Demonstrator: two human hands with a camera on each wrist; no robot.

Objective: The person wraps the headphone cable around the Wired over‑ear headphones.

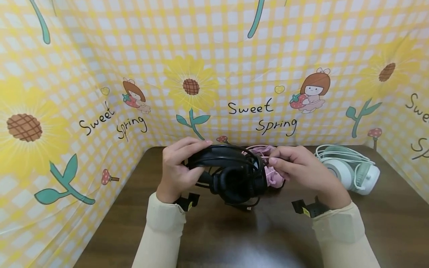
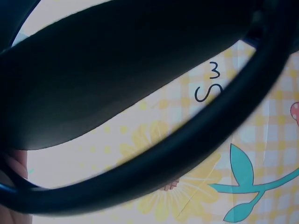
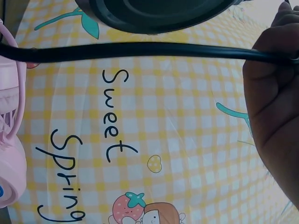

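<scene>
Black over-ear headphones are held above the dark table by my left hand, which grips the headband at its left end. A black cable is looped around them, and a small plug hangs below the ear cup. At the right side of the headphones, my right hand pinches the black cable, which stretches straight across the right wrist view. The padded headband and a dark curved band fill much of the left wrist view, where most of the left hand is hidden.
Behind the black pair sit pink headphones with their pink cable, partly covered. White and green headphones, cable wrapped over them, lie at the table's back right. A yellow checked cloth encloses the brown table at the back and sides.
</scene>
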